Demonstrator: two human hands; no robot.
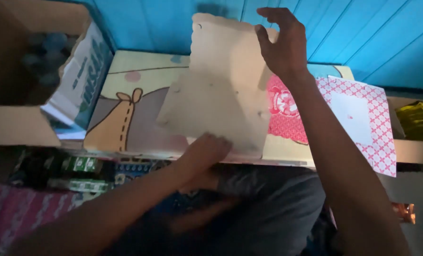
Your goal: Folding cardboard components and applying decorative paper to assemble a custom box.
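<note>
Head view showed a flat, pale brown cardboard sheet (216, 85) held tilted above a low worktop (140, 71). The sheet was matte and stiff, with a scalloped upper edge, small notches along its sides and a few punched holes. Its lower edge was pinched by the left hand (204, 151), the grip closed around the card near the front rim of the worktop. The upper right corner was steadied by the right hand (285, 45), whose grip was only partly closed: the thumb was pressed against the card while the fingers were spread and curled above the edge.

The worktop surface was smooth and printed with a cartoon drawing in cream, tan and pink. A red patterned sheet (282, 114) was seen lying partly under the cardboard, and just to the right a flat pink-and-white lattice-patterned sheet (363, 118) with a plain white panel was laid over the worktop corner. At the upper left an open corrugated carton (78, 80) was placed, its flaps folded outward; rounded dark shapes were visible inside, too dim to be told apart. Yellow-green packets (420, 121) were stacked at the far right. Painted blue wooden planks (363, 33) formed the wall behind.
</note>
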